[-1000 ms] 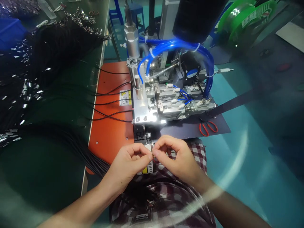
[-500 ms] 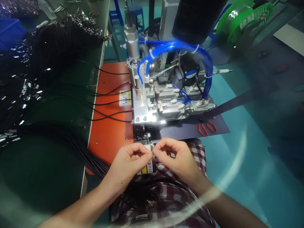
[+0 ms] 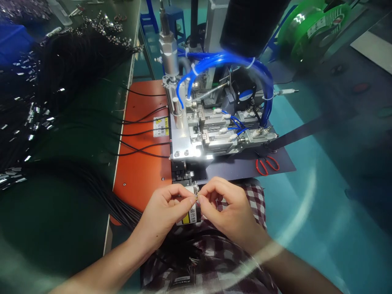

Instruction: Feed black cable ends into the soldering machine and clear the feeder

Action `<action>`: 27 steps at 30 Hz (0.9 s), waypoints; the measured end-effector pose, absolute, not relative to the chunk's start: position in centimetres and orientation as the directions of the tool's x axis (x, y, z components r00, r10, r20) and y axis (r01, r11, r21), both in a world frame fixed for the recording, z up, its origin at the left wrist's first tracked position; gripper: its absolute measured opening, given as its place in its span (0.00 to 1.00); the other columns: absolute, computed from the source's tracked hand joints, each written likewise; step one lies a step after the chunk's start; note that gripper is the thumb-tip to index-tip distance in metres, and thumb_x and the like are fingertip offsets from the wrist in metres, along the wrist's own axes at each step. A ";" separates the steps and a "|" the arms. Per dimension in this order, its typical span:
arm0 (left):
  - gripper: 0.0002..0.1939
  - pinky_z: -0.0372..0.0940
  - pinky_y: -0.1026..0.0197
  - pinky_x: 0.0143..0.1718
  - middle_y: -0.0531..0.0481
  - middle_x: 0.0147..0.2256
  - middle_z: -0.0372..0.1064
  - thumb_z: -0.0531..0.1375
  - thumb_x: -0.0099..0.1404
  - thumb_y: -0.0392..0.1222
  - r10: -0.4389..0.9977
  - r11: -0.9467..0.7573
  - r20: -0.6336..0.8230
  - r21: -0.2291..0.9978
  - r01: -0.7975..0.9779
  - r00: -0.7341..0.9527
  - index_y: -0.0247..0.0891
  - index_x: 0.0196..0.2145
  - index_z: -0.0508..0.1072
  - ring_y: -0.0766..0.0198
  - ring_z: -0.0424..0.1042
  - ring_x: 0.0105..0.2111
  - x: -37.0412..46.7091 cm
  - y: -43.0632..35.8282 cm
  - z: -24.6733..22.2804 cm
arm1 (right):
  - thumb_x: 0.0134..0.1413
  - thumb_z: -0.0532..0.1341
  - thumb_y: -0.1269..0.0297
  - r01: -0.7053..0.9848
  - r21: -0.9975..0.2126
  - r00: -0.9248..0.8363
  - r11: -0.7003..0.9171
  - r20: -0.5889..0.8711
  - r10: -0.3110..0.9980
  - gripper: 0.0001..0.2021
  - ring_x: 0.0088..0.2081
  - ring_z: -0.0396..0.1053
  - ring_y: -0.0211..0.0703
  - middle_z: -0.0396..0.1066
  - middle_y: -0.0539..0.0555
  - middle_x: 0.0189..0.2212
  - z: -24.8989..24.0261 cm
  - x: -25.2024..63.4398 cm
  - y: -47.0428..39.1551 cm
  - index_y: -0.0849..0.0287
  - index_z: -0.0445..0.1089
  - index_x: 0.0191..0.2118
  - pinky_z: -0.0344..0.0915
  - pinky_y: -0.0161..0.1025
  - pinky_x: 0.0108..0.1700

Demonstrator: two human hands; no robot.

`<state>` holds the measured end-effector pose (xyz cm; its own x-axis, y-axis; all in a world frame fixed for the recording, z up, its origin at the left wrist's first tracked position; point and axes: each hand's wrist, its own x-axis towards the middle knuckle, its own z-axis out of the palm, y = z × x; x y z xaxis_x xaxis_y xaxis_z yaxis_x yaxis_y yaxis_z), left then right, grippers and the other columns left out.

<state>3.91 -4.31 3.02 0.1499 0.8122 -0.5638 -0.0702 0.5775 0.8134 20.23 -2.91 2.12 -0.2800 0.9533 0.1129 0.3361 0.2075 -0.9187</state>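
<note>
My left hand [image 3: 168, 210] is pinched at thumb and forefinger, just in front of the machine's lower edge. Close against it, my right hand [image 3: 231, 206] pinches too, the fingertips of both nearly touching. Between them a tiny thing with thin wire-like ends shows, too small to name. Right behind my fingers is a label [image 3: 192, 214] with a yellow patch. The metal machine [image 3: 211, 130] with blue tubes stands beyond, on an orange plate [image 3: 141, 167]. Several black cables [image 3: 147, 131] run over this plate into its left side.
Bundles of black cables with silvery ends [image 3: 79, 53] lie on the dark green table [image 3: 49, 228] at left. Red-handled scissors [image 3: 267, 165] rest on the grey plate at right. A green spool [image 3: 306, 30] hangs at the upper right.
My right hand has turned slightly, its knuckles shifting a little to the right while the fingertips stay by the left ones. My left hand is nearly unmoved.
</note>
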 end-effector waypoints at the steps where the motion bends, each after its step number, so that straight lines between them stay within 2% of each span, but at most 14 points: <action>1: 0.12 0.41 0.66 0.20 0.60 0.17 0.52 0.64 0.58 0.45 0.814 0.575 -0.561 0.815 -0.074 0.153 0.35 0.25 0.70 0.74 0.46 0.18 3.9 -4.3 3.0 | 0.51 0.59 0.74 0.316 -0.930 -0.287 0.186 0.093 0.953 0.05 0.23 0.60 0.33 0.64 0.47 0.23 2.0 20.3 -2.8 0.59 0.67 0.26 0.59 0.33 0.25; 8: 0.09 0.42 0.66 0.20 0.59 0.17 0.53 0.64 0.57 0.44 0.806 0.587 -0.565 0.802 -0.114 0.176 0.35 0.28 0.74 0.74 0.48 0.19 3.9 -4.2 3.4 | 0.51 0.59 0.74 0.232 -0.967 -0.320 0.107 0.028 0.947 0.06 0.24 0.60 0.32 0.64 0.46 0.24 1.6 20.6 -2.6 0.58 0.66 0.26 0.59 0.31 0.25; 14: 0.09 0.41 0.65 0.20 0.60 0.16 0.51 0.65 0.56 0.44 0.799 0.600 -0.585 0.790 -0.125 0.141 0.35 0.27 0.74 0.74 0.47 0.18 4.1 -4.2 3.3 | 0.51 0.59 0.75 0.230 -0.961 -0.309 0.154 0.078 0.948 0.06 0.24 0.61 0.32 0.64 0.47 0.24 1.4 20.5 -3.0 0.59 0.65 0.26 0.59 0.32 0.27; 19: 0.08 0.42 0.66 0.20 0.59 0.18 0.55 0.65 0.56 0.43 0.802 0.597 -0.583 0.792 -0.130 0.130 0.35 0.26 0.73 0.74 0.49 0.19 4.2 -4.3 3.1 | 0.52 0.59 0.74 0.230 -0.958 -0.292 0.171 0.099 0.951 0.05 0.25 0.61 0.33 0.63 0.47 0.24 1.1 20.5 -3.4 0.59 0.66 0.27 0.60 0.33 0.27; 23: 0.08 0.42 0.66 0.20 0.58 0.20 0.58 0.65 0.56 0.43 0.801 0.597 -0.581 0.793 -0.123 0.144 0.35 0.26 0.73 0.74 0.48 0.19 4.2 -4.3 3.2 | 0.54 0.60 0.72 0.196 -0.977 -0.339 0.081 0.010 0.941 0.05 0.26 0.62 0.35 0.66 0.48 0.25 1.5 21.0 -2.6 0.59 0.69 0.28 0.60 0.34 0.28; 27: 0.10 0.40 0.65 0.21 0.58 0.19 0.55 0.65 0.56 0.44 0.792 0.605 -0.589 0.793 -0.076 0.160 0.35 0.26 0.73 0.74 0.47 0.19 4.0 -4.4 3.2 | 0.52 0.62 0.71 0.103 -0.995 -0.382 -0.005 -0.044 0.923 0.04 0.27 0.62 0.35 0.69 0.49 0.28 2.1 21.3 -1.3 0.58 0.74 0.33 0.58 0.34 0.28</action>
<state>4.04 -4.42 3.25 0.1601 0.7920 -0.5892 -0.0756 0.6050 0.7926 21.34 -1.34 2.14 -0.3817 0.9232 -0.0443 0.1030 -0.0051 -0.9947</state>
